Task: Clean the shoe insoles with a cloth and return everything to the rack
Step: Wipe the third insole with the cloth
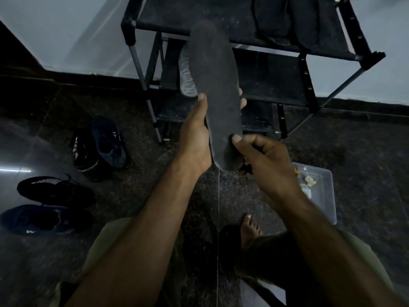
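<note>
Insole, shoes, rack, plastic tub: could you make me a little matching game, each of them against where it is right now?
Things:
1. insole
2. four dark shoes
3. plastic tub
4. patterned sole

Places:
A. on the floor to the person's right, below the right hand
B. on a lower shelf of the shoe rack, behind the held piece
C. held up in both hands, left hand along its side
D. on the floor to the person's left

Pairs: 1-C, 2-D, 3-A, 4-B
</note>
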